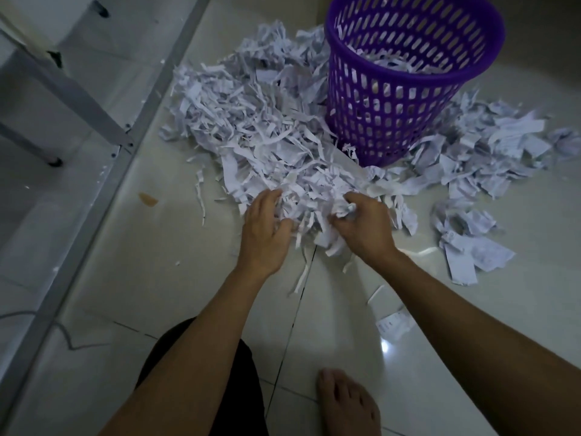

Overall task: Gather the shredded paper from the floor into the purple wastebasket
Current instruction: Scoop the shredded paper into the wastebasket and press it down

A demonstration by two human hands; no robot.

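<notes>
A big heap of white shredded paper [251, 121] covers the tiled floor left of and in front of the purple wastebasket [393, 121], which stands upright with some shreds inside. More torn pieces [478, 152] lie to its right. At the heap's near edge, my left hand [264, 231] presses its curled fingers into the shreds. My right hand [361, 225] is closed around a bunch of shreds. Between the two hands sits a clump of paper.
A grey metal frame [78, 99] with legs runs diagonally along the left. A brown stain [147, 199] marks the floor near it. Loose scraps [393, 322] lie by my right forearm. My bare foot [345, 404] and dark-clothed knee [220, 388] are at the bottom.
</notes>
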